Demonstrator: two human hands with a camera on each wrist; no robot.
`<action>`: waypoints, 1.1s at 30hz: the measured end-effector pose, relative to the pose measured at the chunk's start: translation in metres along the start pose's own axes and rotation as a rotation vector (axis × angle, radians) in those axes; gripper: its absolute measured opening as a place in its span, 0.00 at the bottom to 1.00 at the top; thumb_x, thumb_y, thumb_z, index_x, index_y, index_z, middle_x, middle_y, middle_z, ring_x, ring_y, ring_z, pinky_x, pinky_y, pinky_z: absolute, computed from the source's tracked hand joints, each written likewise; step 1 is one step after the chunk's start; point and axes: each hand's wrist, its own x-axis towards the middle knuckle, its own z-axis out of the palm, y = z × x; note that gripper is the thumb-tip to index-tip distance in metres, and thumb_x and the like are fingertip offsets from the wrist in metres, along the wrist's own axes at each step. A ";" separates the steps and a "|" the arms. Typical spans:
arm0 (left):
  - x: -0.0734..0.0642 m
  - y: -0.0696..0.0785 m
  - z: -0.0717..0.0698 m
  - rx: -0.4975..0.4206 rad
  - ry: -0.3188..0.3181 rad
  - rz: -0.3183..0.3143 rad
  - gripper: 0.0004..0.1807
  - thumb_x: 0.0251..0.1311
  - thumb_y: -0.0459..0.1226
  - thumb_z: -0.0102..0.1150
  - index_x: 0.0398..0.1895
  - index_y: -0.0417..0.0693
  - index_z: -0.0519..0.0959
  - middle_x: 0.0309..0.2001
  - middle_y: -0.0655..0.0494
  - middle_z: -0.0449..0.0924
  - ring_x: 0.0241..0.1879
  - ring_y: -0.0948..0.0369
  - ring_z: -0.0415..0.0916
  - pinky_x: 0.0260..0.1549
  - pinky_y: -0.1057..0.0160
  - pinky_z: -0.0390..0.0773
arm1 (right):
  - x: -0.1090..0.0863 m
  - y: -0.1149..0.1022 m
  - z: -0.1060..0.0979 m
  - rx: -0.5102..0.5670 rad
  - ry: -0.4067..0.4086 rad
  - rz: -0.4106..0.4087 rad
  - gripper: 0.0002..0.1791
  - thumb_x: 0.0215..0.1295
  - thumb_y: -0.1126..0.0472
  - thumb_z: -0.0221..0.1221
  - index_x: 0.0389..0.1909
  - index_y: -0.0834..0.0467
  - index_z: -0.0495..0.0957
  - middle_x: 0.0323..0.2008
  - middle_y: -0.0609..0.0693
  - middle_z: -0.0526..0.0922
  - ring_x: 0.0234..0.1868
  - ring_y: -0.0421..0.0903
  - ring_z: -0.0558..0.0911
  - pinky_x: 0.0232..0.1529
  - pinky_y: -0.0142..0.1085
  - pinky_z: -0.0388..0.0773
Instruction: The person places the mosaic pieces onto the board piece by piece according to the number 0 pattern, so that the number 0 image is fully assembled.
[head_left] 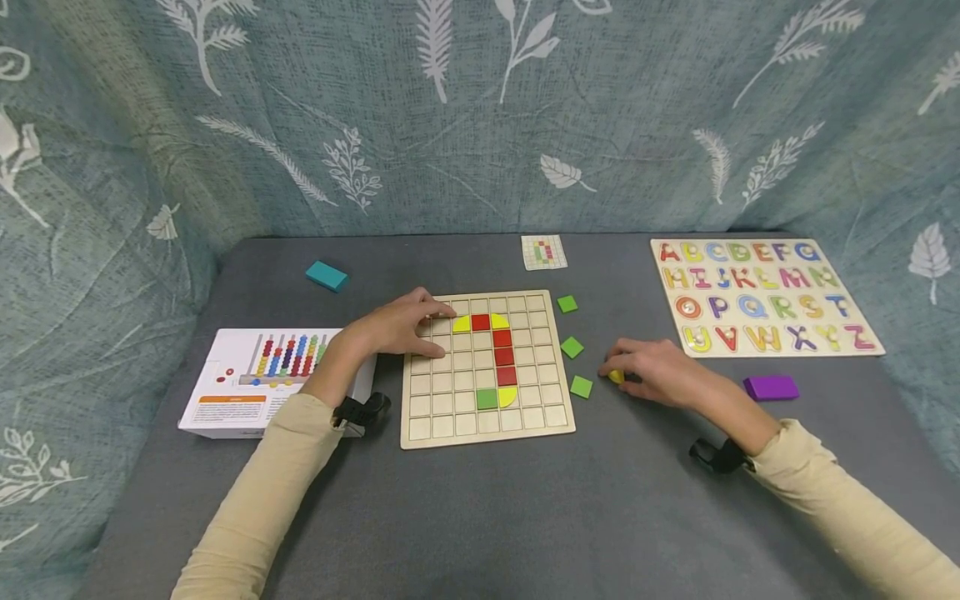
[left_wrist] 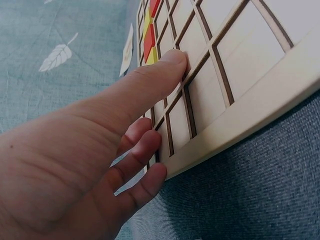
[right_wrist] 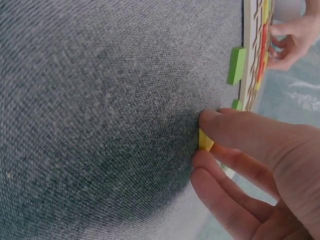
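Observation:
A wooden grid board (head_left: 465,425) lies mid-table. My left hand (head_left: 393,327) rests at its left side, thumb (left_wrist: 172,62) on the grid and the other fingers along the edge. Set in the cells are several red squares (head_left: 505,356), a green square (head_left: 487,399) and three rounded yellow pieces (head_left: 507,397), forming a hooked shape. To the right of the board my right hand (head_left: 660,372) pinches a small yellow piece (right_wrist: 205,141) between thumb and fingers, close to the cloth. The hand covers most of that piece. Three loose green squares (head_left: 572,347) lie between board and right hand.
A small pattern card (head_left: 544,252) lies behind the board. The alphabet board (head_left: 768,298) is at the back right, with a purple block (head_left: 771,388) before it. Beside my left forearm sits a white box (head_left: 228,383); a teal block (head_left: 327,276) lies farther back.

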 end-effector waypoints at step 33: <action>0.001 -0.002 -0.001 -0.009 -0.015 0.008 0.34 0.59 0.43 0.67 0.69 0.51 0.68 0.52 0.48 0.64 0.49 0.54 0.65 0.48 0.54 0.68 | 0.035 -0.030 0.010 0.156 0.152 -0.048 0.14 0.54 0.71 0.67 0.42 0.56 0.83 0.41 0.50 0.79 0.35 0.42 0.77 0.34 0.35 0.75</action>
